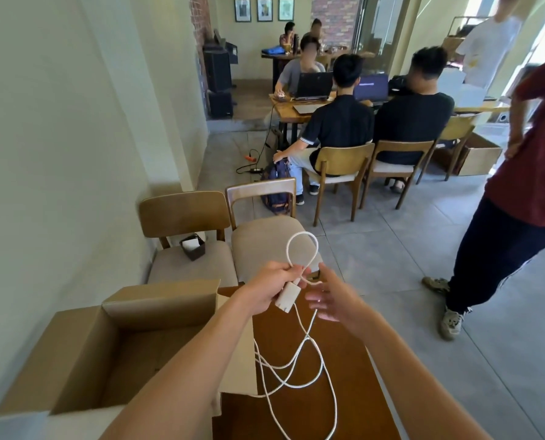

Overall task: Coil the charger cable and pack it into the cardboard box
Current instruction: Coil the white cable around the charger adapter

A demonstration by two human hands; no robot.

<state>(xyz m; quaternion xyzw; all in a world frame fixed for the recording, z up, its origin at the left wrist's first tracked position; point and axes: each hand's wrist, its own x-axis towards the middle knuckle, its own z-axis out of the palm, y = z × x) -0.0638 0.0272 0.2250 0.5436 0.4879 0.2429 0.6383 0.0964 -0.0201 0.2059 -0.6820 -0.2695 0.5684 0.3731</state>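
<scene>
Left hand [272, 285] pinches the white cable [299, 354] near its charger [286, 298], which hangs just below the fingers. One loop [302, 249] of cable stands up above the left hand. Right hand [329, 296] is spread, fingers loose, just beside the cable; cannot tell if it touches it. Rest of cable drops in slack tangled loops onto the brown table [353, 376], running off the bottom edge of view. Box [84, 354] sits open at left on the table, flaps up, well apart from the charger, nothing visible inside. Two chairs [201, 246] behind the table, a small dark holder [193, 247] on the left seat. Standing person [525, 173] at right; seated people [375, 122] at a far table.
</scene>
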